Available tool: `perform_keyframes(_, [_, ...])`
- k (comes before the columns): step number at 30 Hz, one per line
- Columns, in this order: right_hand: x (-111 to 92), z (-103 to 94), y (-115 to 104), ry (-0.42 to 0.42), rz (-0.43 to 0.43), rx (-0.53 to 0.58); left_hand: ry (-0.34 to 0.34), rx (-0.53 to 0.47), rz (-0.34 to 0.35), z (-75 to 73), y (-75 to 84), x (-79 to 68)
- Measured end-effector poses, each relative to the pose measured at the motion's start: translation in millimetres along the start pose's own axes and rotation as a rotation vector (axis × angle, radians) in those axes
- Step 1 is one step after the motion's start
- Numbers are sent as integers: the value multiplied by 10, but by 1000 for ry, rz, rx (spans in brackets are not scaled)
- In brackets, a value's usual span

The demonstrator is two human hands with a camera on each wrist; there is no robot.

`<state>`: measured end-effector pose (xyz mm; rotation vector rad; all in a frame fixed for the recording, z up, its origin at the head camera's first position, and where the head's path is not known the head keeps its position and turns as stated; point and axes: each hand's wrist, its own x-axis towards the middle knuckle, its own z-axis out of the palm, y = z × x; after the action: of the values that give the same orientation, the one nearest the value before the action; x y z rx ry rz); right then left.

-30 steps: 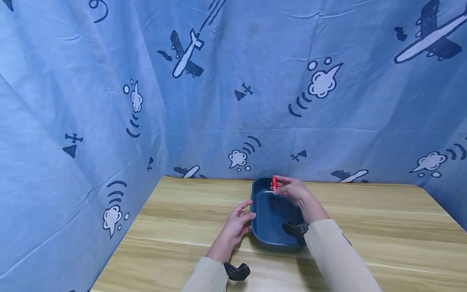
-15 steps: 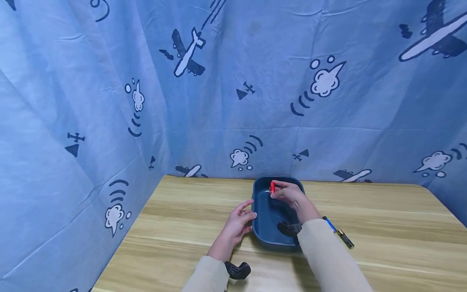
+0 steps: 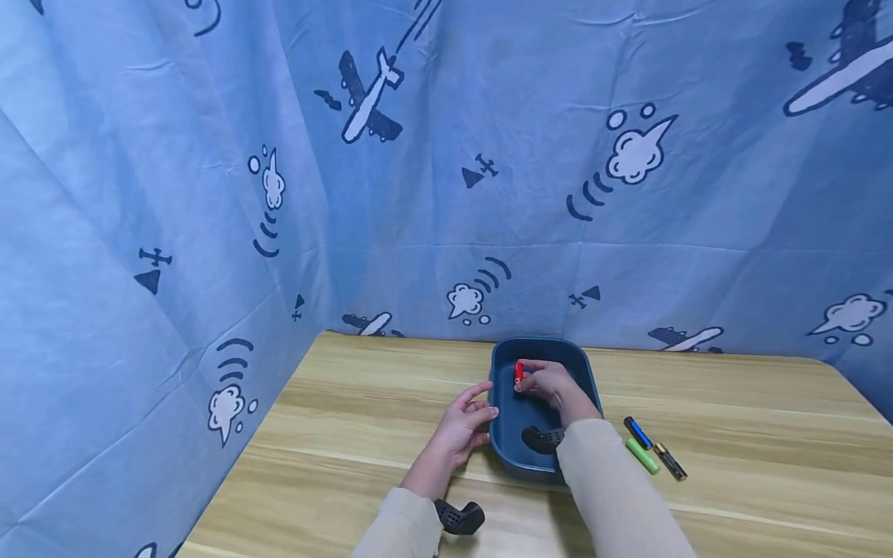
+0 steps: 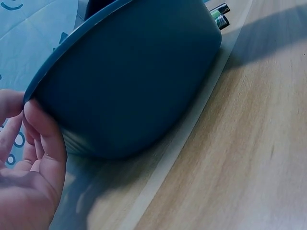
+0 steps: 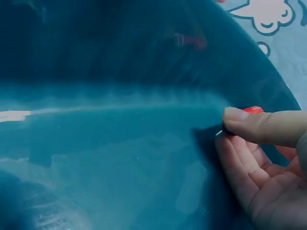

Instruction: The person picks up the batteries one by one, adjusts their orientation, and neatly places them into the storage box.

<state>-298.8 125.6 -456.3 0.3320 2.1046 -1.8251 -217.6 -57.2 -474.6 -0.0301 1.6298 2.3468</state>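
Observation:
A dark blue rectangular bin point(image 3: 512, 422) stands on the wooden table. Its left rim is pinched between the thumb and fingers of my left hand point(image 3: 456, 426); the left wrist view shows this grip on the rim point(image 4: 79, 31) closely. Inside the bin, toward its far left part, my right hand point(image 3: 554, 384) pinches a red battery point(image 3: 518, 373) that is held roughly upright. In the right wrist view most of the red battery point(image 5: 253, 109) is hidden behind the thumb, and its lower end is close to the bin's floor; whether it touches I cannot tell.
Right of the bin lie a blue battery point(image 3: 638, 432), a green battery point(image 3: 642, 456) and a black and gold battery point(image 3: 671, 463). A blue curtain point(image 3: 418, 217) with printed planes hangs behind the table point(image 3: 753, 434) and along its left side.
My right hand has moved down and slightly left into the bin with the red battery. The batteries on the right have come into view from behind the right sleeve. My left hand keeps its grip.

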Motion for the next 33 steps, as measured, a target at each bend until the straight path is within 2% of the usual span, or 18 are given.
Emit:
perform_keyframes(5, [-4, 57, 16, 14, -55, -132, -9, -10, -5, 6, 8, -1])
perform_keyframes(9, [30, 111, 29, 35, -53, -206, -12, -2, -19, -9, 1, 3])
perform_keyframes(15, [81, 156, 16, 35, -33, -262, -8, 7, -25, -11, 0, 7])
perform_keyframes(33, [90, 194, -18, -16, -61, -394, -7, -1, -29, -6, 5, 17])
